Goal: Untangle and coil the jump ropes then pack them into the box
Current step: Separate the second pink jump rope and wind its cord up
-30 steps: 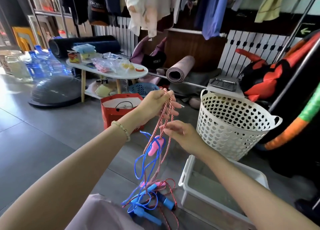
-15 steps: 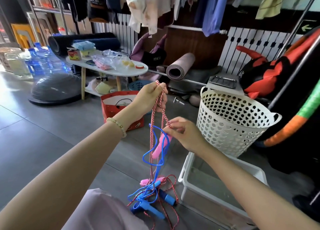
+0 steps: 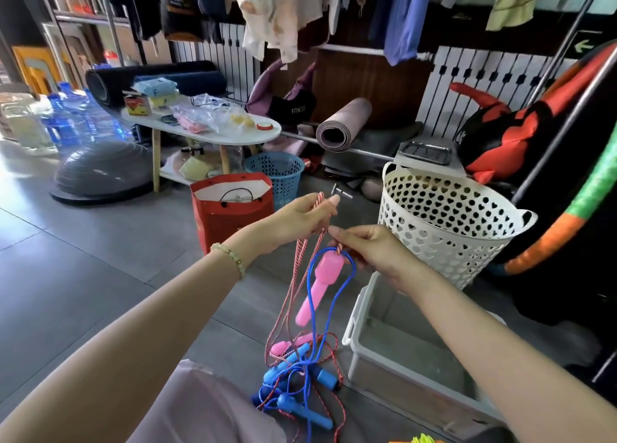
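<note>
Your hands have closed in on each other over the tangle [image 3: 293, 376].
It lies left of the box [image 3: 359, 309]; your right hand [image 3: 370, 249] pinches the red rope [image 3: 298, 259] above a pink handle [image 3: 317, 285], and your left hand [image 3: 297, 220] grips its loop.

Strong daylight enters from the left and blows out the floor [image 3: 23, 175] there with glare. The right side, around the box [image 3: 384, 372], lies in shadow. The ropes [image 3: 300, 369] look slightly soft. Straight lines bow at the edges.
</note>
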Tool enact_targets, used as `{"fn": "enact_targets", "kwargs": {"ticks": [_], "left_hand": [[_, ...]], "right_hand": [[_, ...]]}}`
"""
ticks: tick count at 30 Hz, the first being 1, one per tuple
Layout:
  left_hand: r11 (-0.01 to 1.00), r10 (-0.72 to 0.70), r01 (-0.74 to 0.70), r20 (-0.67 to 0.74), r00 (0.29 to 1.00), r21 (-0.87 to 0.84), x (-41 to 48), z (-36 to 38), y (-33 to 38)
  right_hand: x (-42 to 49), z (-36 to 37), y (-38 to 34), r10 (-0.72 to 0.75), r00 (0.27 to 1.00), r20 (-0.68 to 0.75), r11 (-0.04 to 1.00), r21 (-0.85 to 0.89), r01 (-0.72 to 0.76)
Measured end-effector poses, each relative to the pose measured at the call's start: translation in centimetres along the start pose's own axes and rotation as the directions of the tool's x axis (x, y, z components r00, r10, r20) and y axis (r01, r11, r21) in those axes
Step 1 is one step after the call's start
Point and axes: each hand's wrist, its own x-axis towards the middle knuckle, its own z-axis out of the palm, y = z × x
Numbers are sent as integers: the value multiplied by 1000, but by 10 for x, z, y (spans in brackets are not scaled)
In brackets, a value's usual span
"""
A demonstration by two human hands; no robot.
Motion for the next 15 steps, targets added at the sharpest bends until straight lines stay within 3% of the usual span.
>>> {"fn": "enact_targets", "kwargs": {"ticks": [2, 4, 7, 10, 12, 15], "left_hand": [[1000, 18, -17, 31, 999, -25, -1, 2, -3], [982, 4, 1, 23, 1000, -190, -1, 1, 2], [864, -28, 51, 53, 998, -500, 2, -8, 13], [779, 2, 62, 102, 995, -624, 4, -11, 27], [772, 14, 70, 127, 992, -631, 4, -8, 38], [788, 27, 59, 130, 991, -612, 6, -6, 51]], "right_hand": [[2, -3, -1, 101, 994, 32, 986, 128, -105], [2, -6, 0, 137, 986, 96, 974, 170, -152], [-2, -10, 5, 119, 972, 205, 993, -14, -118], [-6, -12, 12, 126, 963, 237, 969, -238, -68], [-6, -7, 15, 60, 981, 184, 984, -175, -27], [-3, 3, 9, -121, 982, 146, 992, 59, 113]]}}
